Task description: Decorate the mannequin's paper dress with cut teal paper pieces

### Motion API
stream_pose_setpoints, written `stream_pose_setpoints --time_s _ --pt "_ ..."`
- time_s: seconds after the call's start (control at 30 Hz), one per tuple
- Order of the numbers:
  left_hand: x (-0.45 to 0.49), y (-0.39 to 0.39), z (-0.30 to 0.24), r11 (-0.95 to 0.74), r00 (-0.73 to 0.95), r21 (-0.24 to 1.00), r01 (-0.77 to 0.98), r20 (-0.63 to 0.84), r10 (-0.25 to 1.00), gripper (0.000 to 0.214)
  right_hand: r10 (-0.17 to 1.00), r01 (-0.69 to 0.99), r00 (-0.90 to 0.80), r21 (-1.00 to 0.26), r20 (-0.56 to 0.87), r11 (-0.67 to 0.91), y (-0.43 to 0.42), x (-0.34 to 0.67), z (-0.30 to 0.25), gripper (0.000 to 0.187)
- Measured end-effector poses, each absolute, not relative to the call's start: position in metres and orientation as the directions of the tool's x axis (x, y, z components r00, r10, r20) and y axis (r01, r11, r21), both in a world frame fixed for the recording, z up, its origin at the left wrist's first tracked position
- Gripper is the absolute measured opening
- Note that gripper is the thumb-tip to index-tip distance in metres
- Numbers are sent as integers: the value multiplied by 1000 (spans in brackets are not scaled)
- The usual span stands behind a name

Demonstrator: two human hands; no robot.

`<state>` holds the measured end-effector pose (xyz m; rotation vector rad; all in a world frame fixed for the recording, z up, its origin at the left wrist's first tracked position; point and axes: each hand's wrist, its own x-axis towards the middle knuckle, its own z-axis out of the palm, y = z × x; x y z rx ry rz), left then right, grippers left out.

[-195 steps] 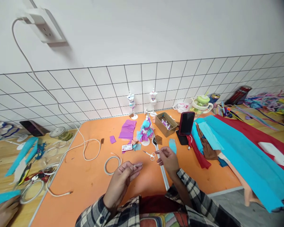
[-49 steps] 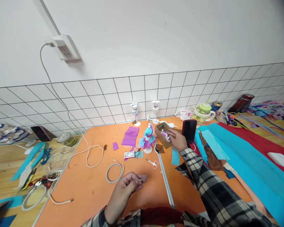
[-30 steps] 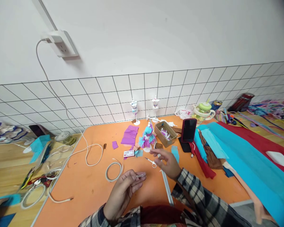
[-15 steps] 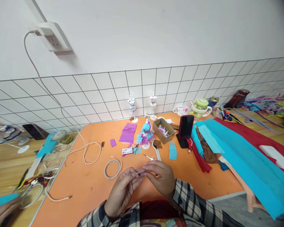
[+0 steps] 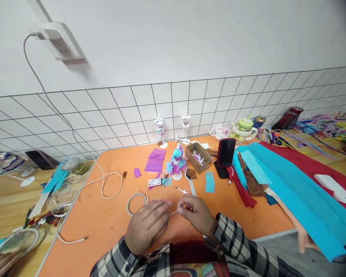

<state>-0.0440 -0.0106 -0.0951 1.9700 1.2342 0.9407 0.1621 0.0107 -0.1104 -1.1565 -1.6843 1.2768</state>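
My right hand (image 5: 196, 213) pinches one end of a thin pale strip (image 5: 173, 212) between thumb and fingertips. The strip's other end runs to the fingers of my left hand (image 5: 148, 224), which is turned back upward with its thumb hidden underneath. Both hands are above the orange table (image 5: 100, 223). Just beyond them lie a roll of white tape (image 5: 128, 206) and small white-handled scissors (image 5: 186, 191). A small dress form (image 5: 177, 161) in blue and purple crepe stands farther back, near a little white box (image 5: 155, 182) and a purple piece (image 5: 155, 159).
Two more dress forms stand by the wall, near a cardboard box (image 5: 200, 166) of small parts. A phone (image 5: 226, 152) on a stand, a lidded jug (image 5: 244, 130) and blue crepe sheets (image 5: 300, 188) are at right. A white cable (image 5: 103, 181) crosses the left; another person's hand (image 5: 5, 263) holds a ring.
My left hand has rolled over so its back faces up, and my right fingers have curled into a tighter pinch. At far left, the other person's hand has moved lower with its ring.
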Motion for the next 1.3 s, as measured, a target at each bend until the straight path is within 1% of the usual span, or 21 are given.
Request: stream_pose_setpoints --time_s 0.07,0.13,0.17,0.2,0.27,0.3,0.37,0.43,0.57,0.7,0.77,0.87,0.93,0.97,1.03,1.1,1.13,1.17,1.2,1.23,1.3 --pt "-54 -6 -100 -428 323 763 484 298 898 25 920 183 -375 -982 -118 -51 13 164 -112 11" --pt "-61 0 -103 -395 282 756 523 284 916 26 924 214 -353 -974 -146 -72 15 166 -112 9" --pt "-62 4 -104 -350 236 765 541 261 936 29 940 256 -319 -966 -120 -36 16 167 -112 8" --pt "-62 6 -104 -283 139 789 545 248 959 35 955 306 -286 -952 -77 15 17 169 -112 7" --pt "-55 9 -102 -145 9 879 455 158 987 37 966 397 -257 -911 10 115 18 171 -110 6" --pt "-50 9 -100 -88 4 919 385 94 996 35 965 429 -259 -890 43 154 18 171 -109 6" --pt "-37 8 -97 -12 98 954 300 -18 995 34 957 474 -273 -852 97 222 17 172 -109 6" --pt "-25 6 -96 40 169 961 275 -89 982 34 939 511 -305 -805 157 301 15 172 -109 6" --pt "-12 9 -96 146 220 956 256 -204 954 36 877 568 -395 -678 273 467 12 175 -114 8" --pt "-9 13 -99 167 218 941 295 -237 947 31 827 604 -459 -569 324 558 11 179 -118 12" --pt "-9 13 -100 162 207 942 294 -228 951 29 821 609 -465 -553 332 569 10 180 -116 13" --pt "-8 10 -98 96 174 953 289 -151 973 24 857 595 -410 -620 313 511 10 180 -112 13" --pt "-9 7 -96 -24 143 946 324 -24 989 18 905 544 -352 -735 238 405 10 177 -109 11" --pt "-10 6 -95 -100 136 928 358 55 989 15 929 485 -334 -815 163 318 10 176 -109 12" --pt "-11 3 -95 -249 159 863 439 199 967 10 931 304 -358 -952 -77 38 11 172 -111 16" --pt "-14 1 -95 -347 196 793 501 287 938 11 836 147 -445 -947 -320 -285 11 170 -116 23" --pt "-15 0 -96 -367 198 771 520 309 930 12 791 112 -465 -912 -398 -394 11 169 -118 26" --pt "-16 0 -98 -367 184 763 531 319 930 13 783 100 -445 -893 -434 -438 11 169 -121 29" --pt "-16 1 -99 -351 156 769 534 318 935 12 822 104 -387 -906 -417 -411 11 169 -123 30" --pt "-16 1 -100 -322 121 785 529 305 944 11 889 126 -304 -939 -342 -319 10 170 -124 28" --pt "-15 2 -103 -253 64 829 499 256 965 9 986 235 -161 -972 -37 2 9 172 -124 23"
